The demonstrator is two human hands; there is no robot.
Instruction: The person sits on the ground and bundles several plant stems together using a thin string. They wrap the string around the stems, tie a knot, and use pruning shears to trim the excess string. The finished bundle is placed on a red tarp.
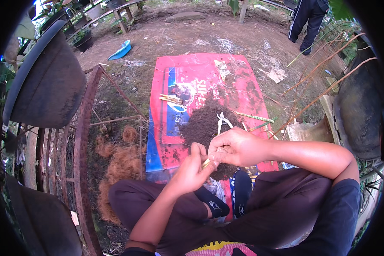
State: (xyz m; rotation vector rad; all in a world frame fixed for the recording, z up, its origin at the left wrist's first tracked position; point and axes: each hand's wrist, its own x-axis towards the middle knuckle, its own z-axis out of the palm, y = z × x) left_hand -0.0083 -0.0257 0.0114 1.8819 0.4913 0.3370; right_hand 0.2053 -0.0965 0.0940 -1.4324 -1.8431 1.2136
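Observation:
My left hand [192,171] grips a short pale yellow-green piece of stem [206,163] in front of my crossed legs. My right hand [236,147] meets it at the fingertips and pinches a thin pale string, part of which loops beside the fingers. Just beyond my right hand, white-handled pruning shears [222,120] lie with parted blades on a heap of dark soil [200,120]. A small bundle of cut stems [172,99] rests left of the heap. To the right lie a pale striped stem [255,117] and a greener one [264,123].
A red and blue printed sheet [243,70] lies under the soil. Brown coconut fibre [123,163] and a rusty metal frame [83,160] are at left, with large black pots [48,83] nearby. Loose string [225,44] and a blue plastic scoop [121,50] lie beyond. A person [307,24] stands far right.

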